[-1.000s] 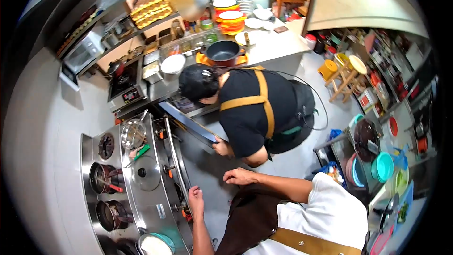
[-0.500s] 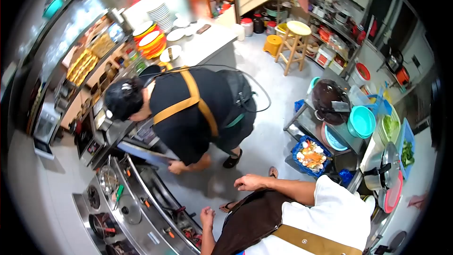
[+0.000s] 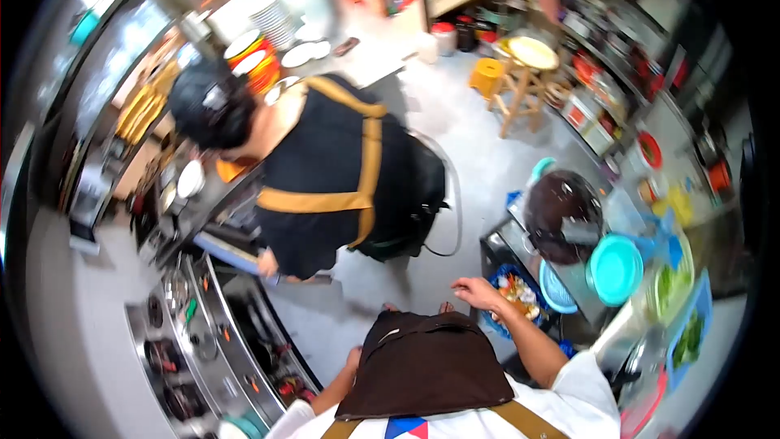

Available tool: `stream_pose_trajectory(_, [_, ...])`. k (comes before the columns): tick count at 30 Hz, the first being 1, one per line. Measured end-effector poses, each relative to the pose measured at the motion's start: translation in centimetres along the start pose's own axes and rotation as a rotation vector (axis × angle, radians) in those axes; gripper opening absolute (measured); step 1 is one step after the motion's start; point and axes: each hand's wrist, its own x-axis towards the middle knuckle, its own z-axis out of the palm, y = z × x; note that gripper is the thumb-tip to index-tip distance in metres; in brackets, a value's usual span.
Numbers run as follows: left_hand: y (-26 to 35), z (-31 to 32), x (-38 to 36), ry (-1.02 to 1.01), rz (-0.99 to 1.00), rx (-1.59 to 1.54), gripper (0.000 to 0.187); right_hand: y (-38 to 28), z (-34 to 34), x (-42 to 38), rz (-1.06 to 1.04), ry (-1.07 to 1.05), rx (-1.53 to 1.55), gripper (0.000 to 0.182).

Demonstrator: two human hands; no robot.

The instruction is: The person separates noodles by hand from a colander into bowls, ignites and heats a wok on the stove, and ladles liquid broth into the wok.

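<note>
My right hand (image 3: 478,293) hangs in front of me beside the waste bin lined with a blue bag (image 3: 520,297), its fingers loosely stretched and nothing in them. My left hand (image 3: 353,358) is low beside my brown apron (image 3: 435,366), which partly hides it; its fingers do not show clearly. To its left runs the steel stove counter (image 3: 231,341). Ahead, a co-worker (image 3: 325,171) in a dark shirt with tan straps bends over the left counter, one hand (image 3: 268,262) at the edge of a pulled-out steel panel or drawer (image 3: 227,252).
On the right, a steel table holds a dark brown round lid or tub (image 3: 565,215) and a turquoise basin (image 3: 615,270). A wooden stool (image 3: 528,73) and a yellow stool (image 3: 486,77) stand farther back. Stacked plates (image 3: 272,28) are on the white counter. Grey floor (image 3: 366,293) lies ahead.
My view has turned and I stand more upright. My right hand has moved right, toward the bin; my left is now more hidden. The co-worker's body has shifted, and an orange bowl shows by their head.
</note>
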Motion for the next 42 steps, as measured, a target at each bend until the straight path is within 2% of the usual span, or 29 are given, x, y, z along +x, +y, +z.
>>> stream_pose_trajectory(1, [0.6,-0.1,2.0,0.040,-0.007,0.090,0.036,0.3,-0.3,0.2,-0.022,0.034,0.014,0.033])
stream_pose_trajectory(2, [2.9,-0.9,2.4,0.098,0.008,0.025,0.034,0.3,-0.6,0.7,-0.042,0.073,0.029,0.033])
stream_pose_trajectory(3, [3.0,-1.2,4.4,0.201,0.049,-0.119,0.030,0.1,-0.4,1.3,-0.031,0.039,0.032,0.032])
stream_pose_trajectory(5, [7.7,-3.6,4.6,0.174,-0.171,-0.722,0.025,-2.0,-0.7,2.4,0.003,-0.058,0.094,0.031])
stream_pose_trajectory(6, [9.0,-4.7,4.7,0.193,-0.141,-0.770,0.025,-3.5,-0.8,3.1,0.032,-0.117,0.080,0.031])
stream_pose_trajectory(8, [10.4,-5.9,5.0,0.250,-0.093,-0.726,0.025,-2.2,0.6,6.1,-0.077,-0.193,0.008,0.032])
stream_pose_trajectory(11, [10.2,-6.3,5.8,0.255,-0.143,-0.729,0.025,-6.2,0.9,9.8,-0.095,-0.321,0.061,0.032])
stream_pose_trajectory(16, [2.5,-4.8,8.1,0.274,-0.300,-0.809,0.022,-14.5,1.0,18.6,-0.200,-0.425,-0.027,0.032])
stream_pose_trajectory(18, [1.2,-6.2,7.9,0.274,-0.395,-0.783,0.020,-18.9,1.1,22.9,-0.300,-0.453,0.120,0.033])
stream_pose_trajectory(19, [1.3,-7.8,7.8,0.278,-0.390,-0.790,0.020,-20.4,1.4,25.6,-0.321,-0.408,0.124,0.031])
stream_pose_trajectory(21, [1.1,-10.3,7.4,0.324,-0.533,-0.910,0.019,-23.9,1.8,30.1,-0.338,-0.280,0.157,0.027])
stream_pose_trajectory(22, [0.7,-11.2,7.9,0.321,-0.539,-0.915,0.019,-26.1,1.8,32.1,-0.335,-0.196,0.185,0.026])
stream_pose_trajectory(24, [0.0,-12.7,8.8,0.527,-0.487,-1.147,0.019,-29.0,2.0,36.2,-0.340,-0.121,0.404,0.025])
stream_pose_trajectory(25, [0.7,-13.9,8.8,0.565,-0.455,-1.221,0.018,-30.5,1.9,37.9,-0.312,-0.095,0.501,0.025])
stream_pose_trajectory(28, [3.4,-16.0,8.9,0.688,-0.406,-1.270,0.019,-34.5,2.0,42.2,-0.281,-0.025,0.635,0.024])
stream_pose_trajectory(31, [5.1,-14.7,8.6,0.769,-0.374,-1.367,0.017,-36.7,2.5,44.6,-0.289,0.024,0.707,0.022])
stream_pose_trajectory(34, [5.8,-11.4,8.3,0.742,-0.445,-1.455,0.014,-39.6,2.3,45.1,-0.320,0.076,0.758,0.021])
stream_pose_trajectory(36, [5.2,-8.1,8.3,0.746,-0.424,-1.225,0.013,-41.7,1.7,44.1,-0.459,0.027,0.578,0.021])
stream_pose_trajectory(37, [4.2,-6.4,8.2,0.746,-0.423,-1.230,0.013,-42.3,1.6,44.0,-0.491,-0.040,0.558,0.019])
stream_pose_trajectory(39, [3.2,-4.8,8.2,0.613,-0.412,-1.219,0.014,-42.4,2.1,45.1,-0.500,-0.104,0.526,0.018])
stream_pose_trajectory(40, [4.0,-4.6,8.2,0.607,-0.409,-1.227,0.014,-42.1,2.4,45.6,-0.501,-0.168,0.500,0.017])
stream_pose_trajectory(42, [3.9,-3.9,9.6,0.676,-0.538,-1.132,0.012,-41.1,3.1,46.7,-0.451,-0.240,0.419,0.017])
